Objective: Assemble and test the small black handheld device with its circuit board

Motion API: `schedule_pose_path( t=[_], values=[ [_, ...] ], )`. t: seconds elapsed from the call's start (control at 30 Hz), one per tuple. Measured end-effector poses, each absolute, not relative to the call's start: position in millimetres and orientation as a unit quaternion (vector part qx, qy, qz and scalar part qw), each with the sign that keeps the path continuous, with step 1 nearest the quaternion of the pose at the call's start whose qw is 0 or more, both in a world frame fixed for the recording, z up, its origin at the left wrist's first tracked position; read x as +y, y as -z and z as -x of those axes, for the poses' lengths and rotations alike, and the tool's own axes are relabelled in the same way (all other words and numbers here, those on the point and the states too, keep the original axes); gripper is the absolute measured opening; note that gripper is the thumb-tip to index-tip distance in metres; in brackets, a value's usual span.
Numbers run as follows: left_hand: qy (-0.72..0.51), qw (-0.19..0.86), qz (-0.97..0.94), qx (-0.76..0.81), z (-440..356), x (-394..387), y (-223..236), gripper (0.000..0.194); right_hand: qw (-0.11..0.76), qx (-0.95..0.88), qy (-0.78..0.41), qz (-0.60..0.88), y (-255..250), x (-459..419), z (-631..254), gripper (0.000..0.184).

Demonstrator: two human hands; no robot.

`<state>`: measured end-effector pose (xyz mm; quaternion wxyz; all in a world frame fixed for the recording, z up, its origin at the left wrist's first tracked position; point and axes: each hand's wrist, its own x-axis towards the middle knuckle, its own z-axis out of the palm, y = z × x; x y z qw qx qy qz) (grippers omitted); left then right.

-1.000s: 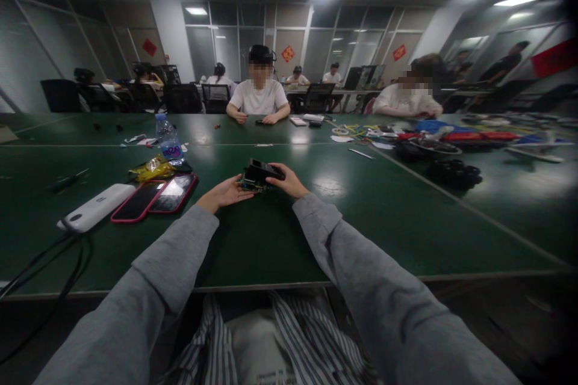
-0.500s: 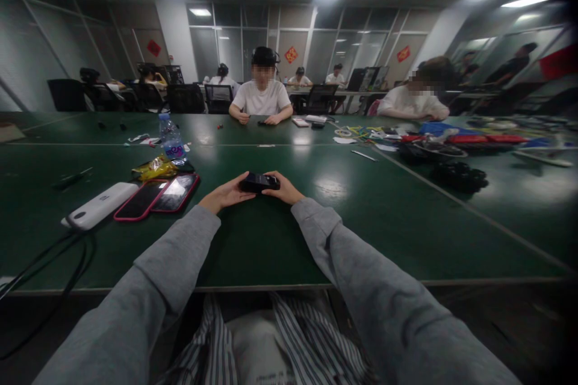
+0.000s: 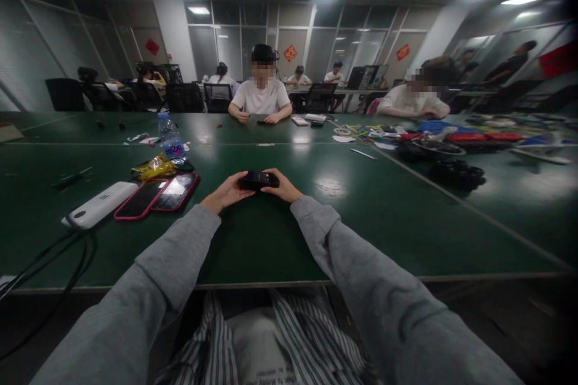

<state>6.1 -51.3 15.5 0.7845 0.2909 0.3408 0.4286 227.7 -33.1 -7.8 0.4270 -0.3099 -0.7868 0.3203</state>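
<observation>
A small black box-shaped device (image 3: 258,180) is between my two hands, just over the green table; its exact kind does not show. My left hand (image 3: 229,192) grips its left end, thumb along the near side. The right end is gripped by my right hand (image 3: 284,186), with fingers over the top and thumb at the near face. To the left of my left hand lie two phones in red-edged cases, the closer one to it (image 3: 177,192) with a glossy screen, the other (image 3: 139,200) dark.
Beside the phones are a white power bank (image 3: 99,204) with black cables, a yellow packet (image 3: 156,166) and a plastic bottle (image 3: 171,141). A black bundle (image 3: 458,174) and a pile of cables and tools lie right. A person (image 3: 261,93) sits opposite; another sits far right.
The black device has tipped very slightly in my hands, which keep almost the same place. The whole view has shifted a little.
</observation>
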Motion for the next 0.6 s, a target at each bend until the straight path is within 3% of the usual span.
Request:
schedule_pose_path(
  t=[0.6],
  values=[
    [-0.428, 0.782, -0.297, 0.343, -6.5, -52.4, -17.7, 0.033, 0.413, -0.795, -0.291, 0.337, 10.0, -34.1, -228.4, 0.058]
  ],
)
